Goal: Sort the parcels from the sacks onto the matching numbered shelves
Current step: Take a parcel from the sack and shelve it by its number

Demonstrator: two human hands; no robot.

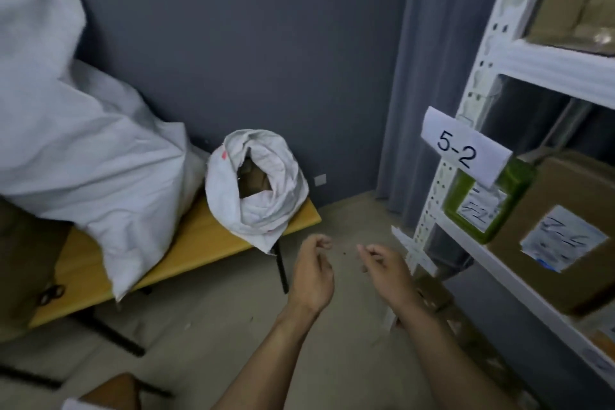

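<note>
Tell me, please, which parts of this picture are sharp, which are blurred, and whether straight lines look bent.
Head view: the 5-2 label reads sharply; the writing on the sticker of the brown box is smeared by blur; the white shelf upright bows, a wide-angle effect; the light is dim and even, without glare.

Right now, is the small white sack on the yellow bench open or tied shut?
Open. The small sack has its mouth rolled back into a thick rim, and brown parcels show inside.
</note>
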